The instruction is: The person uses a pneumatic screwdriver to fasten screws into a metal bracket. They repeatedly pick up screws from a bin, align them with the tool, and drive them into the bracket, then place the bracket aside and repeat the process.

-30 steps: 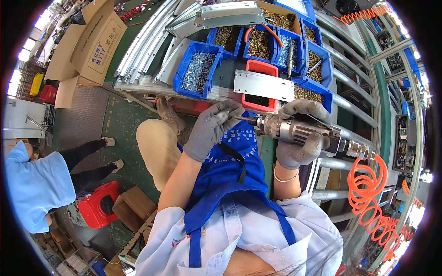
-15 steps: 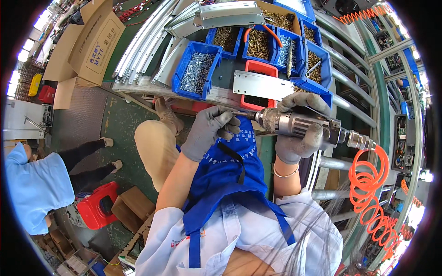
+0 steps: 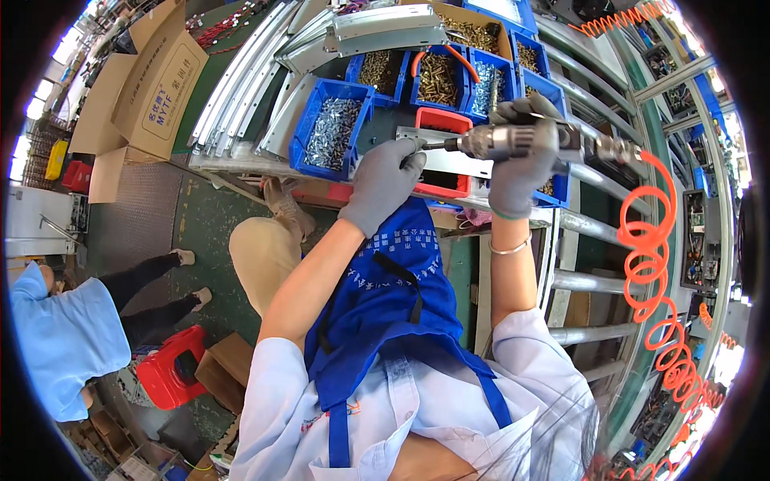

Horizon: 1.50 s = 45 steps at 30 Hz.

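My right hand (image 3: 520, 170), in a grey glove, is wrapped round a silver air screwdriver (image 3: 499, 142) held level, its bit pointing left. A coiled orange air hose (image 3: 646, 218) runs from its back end. My left hand (image 3: 387, 178), gloved too, has its fingers pinched together at the tip of the bit; whatever they hold is hidden. Just beneath the bit lies a flat silver metal plate (image 3: 459, 163) with holes, across a red bin (image 3: 445, 119). The left fingers are at the plate's left end.
Blue bins of screws (image 3: 333, 128) stand left of and behind the red bin. Long metal strips (image 3: 241, 88) lie at the back left, near an open cardboard box (image 3: 164, 96). Metal rollers (image 3: 597, 226) run along the right. A person in blue (image 3: 68, 337) is at far left beside a red stool (image 3: 171, 369).
Both hands have moved up and away from my body, carrying the screwdriver from before my apron to over the plate. The bit tip is now at the plate's left end.
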### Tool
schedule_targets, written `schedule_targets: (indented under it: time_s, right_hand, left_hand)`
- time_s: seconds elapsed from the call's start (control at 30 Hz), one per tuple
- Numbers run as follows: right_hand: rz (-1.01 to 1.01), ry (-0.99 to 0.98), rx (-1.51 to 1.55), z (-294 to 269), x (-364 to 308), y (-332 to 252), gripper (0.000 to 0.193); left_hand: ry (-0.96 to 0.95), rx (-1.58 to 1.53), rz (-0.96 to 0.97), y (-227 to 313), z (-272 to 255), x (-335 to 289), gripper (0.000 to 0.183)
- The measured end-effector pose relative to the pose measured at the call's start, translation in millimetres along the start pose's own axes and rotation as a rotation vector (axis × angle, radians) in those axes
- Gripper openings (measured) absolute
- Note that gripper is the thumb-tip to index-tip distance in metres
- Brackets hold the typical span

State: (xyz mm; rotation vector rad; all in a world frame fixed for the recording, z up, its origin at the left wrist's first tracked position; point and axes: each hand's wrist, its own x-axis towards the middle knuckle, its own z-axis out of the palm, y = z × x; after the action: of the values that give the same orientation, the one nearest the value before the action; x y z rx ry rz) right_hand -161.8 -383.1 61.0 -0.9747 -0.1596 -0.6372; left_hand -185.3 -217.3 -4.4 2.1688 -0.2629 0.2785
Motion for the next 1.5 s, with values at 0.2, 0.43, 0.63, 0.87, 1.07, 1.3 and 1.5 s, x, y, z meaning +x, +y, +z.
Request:
schedule_targets:
  time_s: [0.2, 0.43, 0.63, 0.87, 1.07, 1.3, 1.5]
  right_hand:
    - [0.036, -0.075, -0.065, 5, 11, 16, 0.022]
    - [0.122, -0.214, -0.066, 27, -1, 9, 0.022]
    - [0.160, -0.358, -0.088, 46, -17, 2, 0.026]
    - [0.016, -0.535, -0.347, 70, -16, 10, 0.022]
    - [-0.031, -0.638, -0.441, 70, -2, 15, 0.019]
    - [0.146, -0.595, -0.250, 61, -19, -21, 0.034]
    - [-0.385, -0.582, -0.209, 29, -46, -90, 0.042]
  left_hand:
    - [-0.187, 0.116, -0.058, 19, -36, 50, 0.027]
    - [-0.662, 0.687, -0.128, 6, -28, 105, 0.039]
    - [-0.705, 0.663, -0.080, -4, -20, 113, 0.044]
    - [-0.488, 0.319, 0.142, -93, 17, 122, 0.034]
    - [-0.387, 0.263, 0.118, -118, 47, 130, 0.030]
    - [-0.442, 0.648, 0.158, -3, -36, 93, 0.020]
    - [0.098, 0.506, 0.319, -4, -152, 41, 0.015]
